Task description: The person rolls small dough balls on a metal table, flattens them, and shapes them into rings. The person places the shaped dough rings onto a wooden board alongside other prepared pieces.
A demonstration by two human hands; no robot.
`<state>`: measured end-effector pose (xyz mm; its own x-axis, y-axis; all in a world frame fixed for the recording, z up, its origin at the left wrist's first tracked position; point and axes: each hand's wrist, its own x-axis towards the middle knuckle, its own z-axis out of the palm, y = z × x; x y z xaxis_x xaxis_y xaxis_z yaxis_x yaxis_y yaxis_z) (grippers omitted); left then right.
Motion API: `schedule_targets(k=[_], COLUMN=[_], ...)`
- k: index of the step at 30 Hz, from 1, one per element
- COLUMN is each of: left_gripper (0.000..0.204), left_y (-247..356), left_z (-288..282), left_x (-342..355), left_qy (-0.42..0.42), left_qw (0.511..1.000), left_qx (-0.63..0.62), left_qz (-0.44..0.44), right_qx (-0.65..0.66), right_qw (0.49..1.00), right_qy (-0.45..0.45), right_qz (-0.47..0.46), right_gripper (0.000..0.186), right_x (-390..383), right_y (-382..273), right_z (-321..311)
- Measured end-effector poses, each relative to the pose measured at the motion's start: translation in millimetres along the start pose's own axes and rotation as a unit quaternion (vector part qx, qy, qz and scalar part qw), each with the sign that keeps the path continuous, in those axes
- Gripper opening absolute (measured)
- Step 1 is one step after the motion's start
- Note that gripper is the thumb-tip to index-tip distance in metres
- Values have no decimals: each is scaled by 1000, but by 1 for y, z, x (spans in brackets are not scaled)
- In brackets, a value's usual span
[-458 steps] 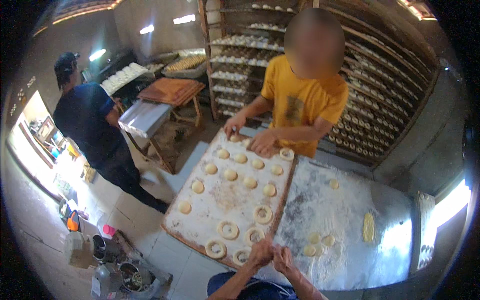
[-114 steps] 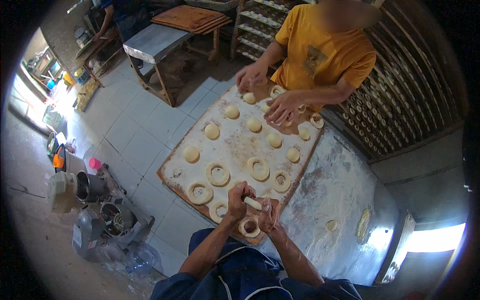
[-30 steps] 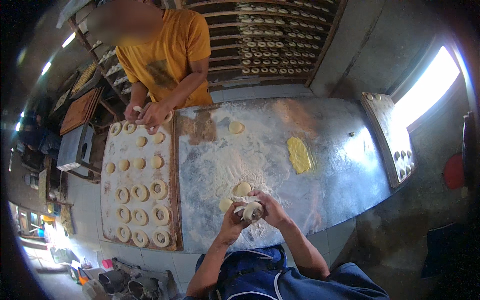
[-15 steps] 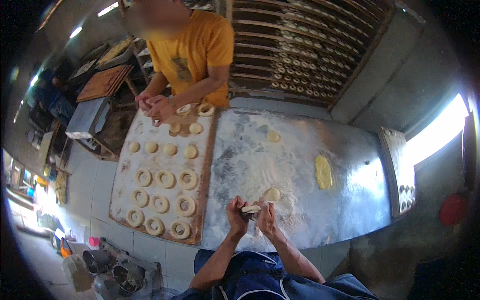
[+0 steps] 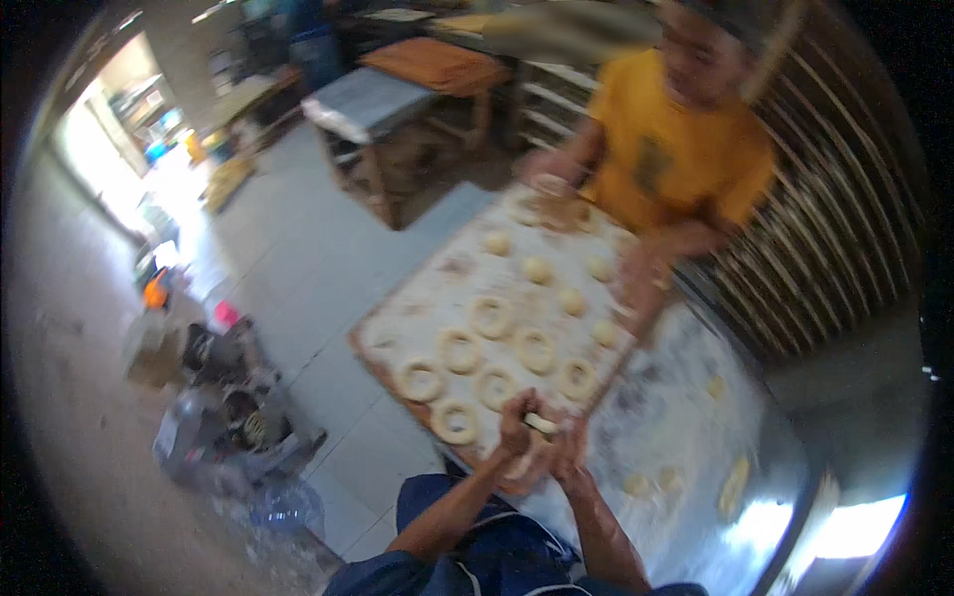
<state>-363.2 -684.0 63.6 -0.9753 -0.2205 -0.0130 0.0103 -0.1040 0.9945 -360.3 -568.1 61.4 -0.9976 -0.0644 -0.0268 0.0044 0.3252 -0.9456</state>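
Observation:
Both my hands are closed around a pale dough ring [image 5: 542, 424] held above the near edge of a floured board [image 5: 417, 308]. My left hand [image 5: 517, 425] grips its left side, and my right hand [image 5: 566, 447] its right side. Fingers and blur hide most of this ring. Several shaped dough rings [image 5: 459, 352] lie on the board just beyond my hands. Farther back on it sit several round dough balls [image 5: 538, 270].
Across the board stands a co-worker in a yellow shirt [image 5: 661, 139], one hand [image 5: 641, 278] at the board's right edge. A floury metal table [image 5: 686, 397] lies to the right, with dough pieces [image 5: 636, 485] on it. A slatted rack [image 5: 815, 228] stands behind; machinery [image 5: 243, 417] is at left.
The view has swung left, and my hands with the dough ring have moved from over the metal table to the board. The co-worker's hands have parted toward the board's sides.

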Motion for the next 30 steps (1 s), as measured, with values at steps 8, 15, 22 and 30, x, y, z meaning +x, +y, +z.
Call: schedule_targets(k=[8,15,22,30], left_gripper=[28,29,32,41], left_y=[-116,27,-23,9], left_z=[-38,-91,-134,-231], left_x=[63,45,7,50], left_qy=[58,-23,153,197], left_qw=[969,964,948,954], left_qx=[-42,259,172,119], left_qz=[238,56,221,193], right_qx=[136,151,-196,108], right_qw=[984,975,930,946], right_qy=[-72,-121,-296,-271], right_qz=[84,108,-96,-144], right_gripper=[52,67,36,22], right_x=[47,64,30,60], right_y=[-10,-6,-78,-111], right_z=[42,43,85,171])
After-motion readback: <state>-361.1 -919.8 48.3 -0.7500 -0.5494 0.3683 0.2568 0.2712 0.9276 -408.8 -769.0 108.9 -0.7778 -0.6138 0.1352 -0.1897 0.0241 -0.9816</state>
